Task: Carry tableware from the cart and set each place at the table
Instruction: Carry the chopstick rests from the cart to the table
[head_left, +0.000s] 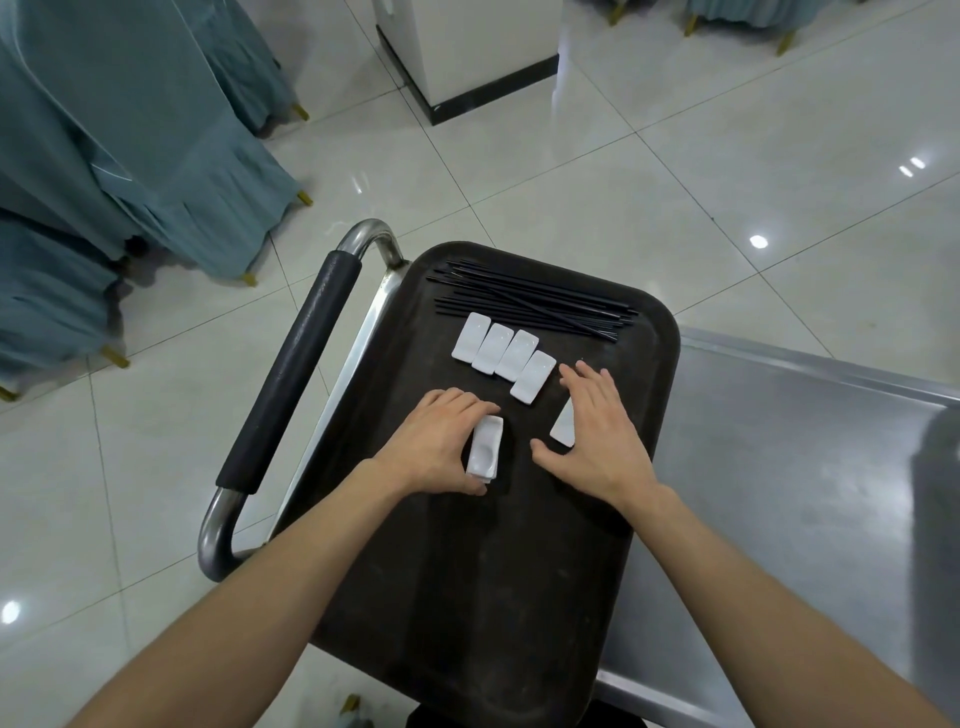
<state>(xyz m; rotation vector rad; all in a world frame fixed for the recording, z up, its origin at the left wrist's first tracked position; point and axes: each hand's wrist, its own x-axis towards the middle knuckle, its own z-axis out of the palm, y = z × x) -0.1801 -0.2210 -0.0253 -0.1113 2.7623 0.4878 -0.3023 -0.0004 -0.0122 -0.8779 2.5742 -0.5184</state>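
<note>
Hidden on the tray
Your right hand covers most of one white rest mid-tray; your left hand hides how many pieces its stack, also mid-tray, holds.

- Left hand: bare, with slender fingers.
- Right hand: bare likewise.
- Left forearm and right forearm: bare along all the length that shows.

teal-covered chairs upper left | white pillar with black base | glossy tiled floor
</note>
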